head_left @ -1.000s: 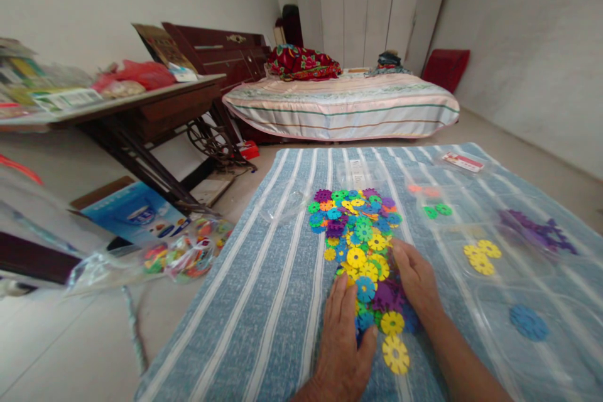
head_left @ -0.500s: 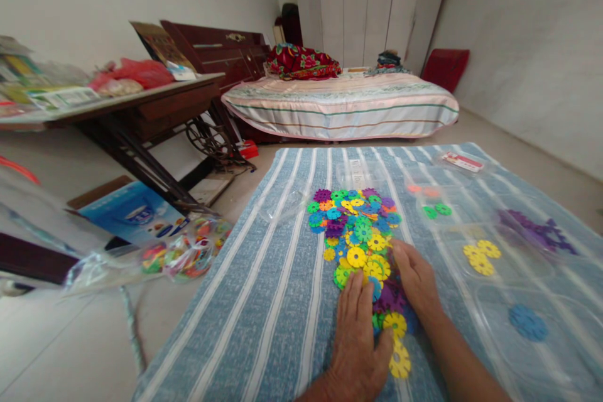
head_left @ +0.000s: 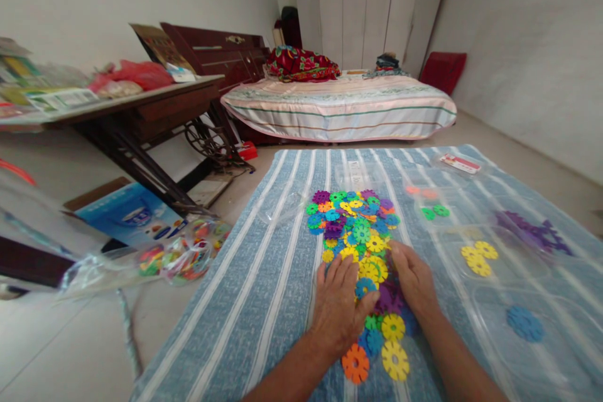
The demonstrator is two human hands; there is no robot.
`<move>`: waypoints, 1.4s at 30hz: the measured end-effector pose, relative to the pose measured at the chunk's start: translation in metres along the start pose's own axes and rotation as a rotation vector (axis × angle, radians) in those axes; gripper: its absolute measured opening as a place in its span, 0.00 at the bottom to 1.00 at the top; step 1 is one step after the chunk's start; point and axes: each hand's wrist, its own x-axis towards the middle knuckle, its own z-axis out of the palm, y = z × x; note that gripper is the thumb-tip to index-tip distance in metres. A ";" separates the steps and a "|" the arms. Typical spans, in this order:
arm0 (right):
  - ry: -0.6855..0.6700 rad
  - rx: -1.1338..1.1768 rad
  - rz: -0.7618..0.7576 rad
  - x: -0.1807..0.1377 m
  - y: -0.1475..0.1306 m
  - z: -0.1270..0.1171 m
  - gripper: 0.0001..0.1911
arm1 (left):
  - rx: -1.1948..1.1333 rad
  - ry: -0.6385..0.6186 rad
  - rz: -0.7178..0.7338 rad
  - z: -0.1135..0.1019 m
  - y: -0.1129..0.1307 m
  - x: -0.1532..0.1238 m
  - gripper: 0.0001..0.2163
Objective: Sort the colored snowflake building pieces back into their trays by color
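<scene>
A pile of plastic snowflake discs (head_left: pixel 354 221), in yellow, green, blue, purple and orange, is spread on a blue striped cloth (head_left: pixel 264 301) laid over the floor. Both hands are laid on the near end of this pile. The left hand (head_left: pixel 340 303) is pressed palm down on the pile's near-left edge; its grip is flat and lightly spread, with nothing pinched, and a blue disc is seen just beside its thumb. The right hand (head_left: pixel 412 281) is laid on the pile's near-right edge, touching purple and yellow discs; its grip is flat too, fingers held close together, nothing being clasped. A single orange disc (head_left: pixel 355 363) and a yellow disc (head_left: pixel 394 359) are found just nearer than the pile, between the two forearms.

To the right of the pile, clear plastic trays (head_left: pixel 518 259) are set out with sorted pieces: yellow discs (head_left: pixel 478 257), purple discs (head_left: pixel 533 232), a blue disc (head_left: pixel 524 324) and, farther back, green discs (head_left: pixel 435 211). Left of the pile, off the cloth, a clear bag of mixed discs (head_left: pixel 181 255) is lying on the floor. Well beyond the pile, a bed (head_left: pixel 339 110) with a striped cover is seen.
</scene>
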 end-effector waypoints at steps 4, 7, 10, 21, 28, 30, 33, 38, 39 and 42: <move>-0.005 -0.006 0.000 0.000 0.001 0.001 0.26 | 0.083 0.086 -0.003 0.006 -0.008 -0.014 0.20; 0.008 -0.014 -0.006 0.000 0.001 0.001 0.25 | 0.125 0.126 -0.022 0.009 -0.012 -0.021 0.20; 0.016 -0.016 -0.003 0.000 -0.001 0.001 0.25 | 0.140 0.159 -0.048 0.010 -0.013 -0.023 0.19; 0.020 -0.011 -0.011 0.000 0.001 0.001 0.25 | 0.172 0.217 -0.032 0.006 -0.015 -0.023 0.14; 0.007 -0.019 0.005 0.000 0.000 0.001 0.25 | -0.011 0.323 0.113 0.005 -0.009 -0.027 0.12; 0.004 -0.023 0.006 0.000 0.000 0.001 0.25 | -0.055 0.321 0.122 0.004 -0.007 -0.028 0.11; 0.001 -0.026 -0.002 0.000 -0.001 0.000 0.25 | -0.101 0.302 0.072 0.002 -0.008 -0.027 0.10; 0.006 -0.025 -0.011 0.000 -0.001 0.001 0.24 | -0.023 0.209 -0.120 -0.007 -0.017 -0.011 0.10; 0.007 -0.023 -0.008 0.000 0.000 0.001 0.24 | 0.013 0.158 -0.169 -0.010 -0.019 -0.006 0.10; 0.010 -0.021 -0.003 0.000 0.000 0.001 0.24 | 0.116 -0.044 -0.276 -0.020 -0.019 0.010 0.10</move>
